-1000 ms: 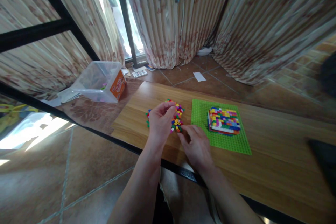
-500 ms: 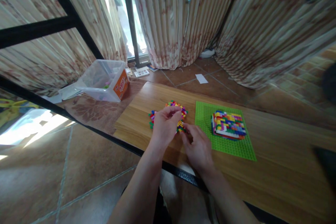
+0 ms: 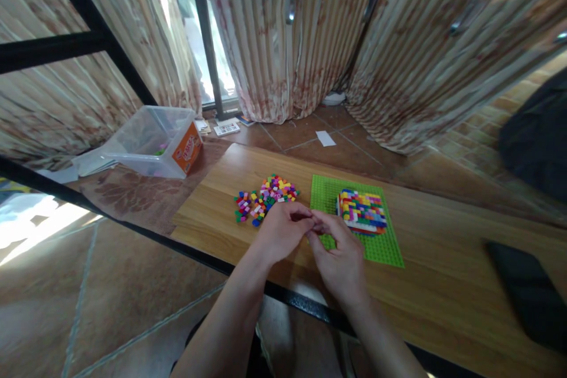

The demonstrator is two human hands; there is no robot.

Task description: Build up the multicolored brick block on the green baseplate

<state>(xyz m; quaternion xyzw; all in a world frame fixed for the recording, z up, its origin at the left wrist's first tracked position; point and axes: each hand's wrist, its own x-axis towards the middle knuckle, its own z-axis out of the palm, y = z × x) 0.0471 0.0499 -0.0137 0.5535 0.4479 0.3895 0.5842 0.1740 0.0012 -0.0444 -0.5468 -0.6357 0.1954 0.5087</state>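
Note:
My left hand [image 3: 280, 233] and my right hand [image 3: 340, 257] meet fingertip to fingertip just above the wooden table [image 3: 443, 271], both pinched on something tiny that I cannot make out. A heap of small coloured bricks [image 3: 263, 198] lies just beyond my left hand. To the right lies a green baseplate [image 3: 328, 189] bearing a layered block of coloured bricks [image 3: 362, 211]. My right hand is over the baseplate's near left corner.
A clear plastic tub [image 3: 153, 142] with an orange label stands on the floor mat at the left. A dark flat object [image 3: 529, 295] lies on the table's right end. Striped curtains [image 3: 310, 41] hang behind, and black frame bars cross the left.
Both hands have drawn back from the brick heap toward me and come together, fingertips pinched. The heap now lies uncovered. The view has shifted slightly.

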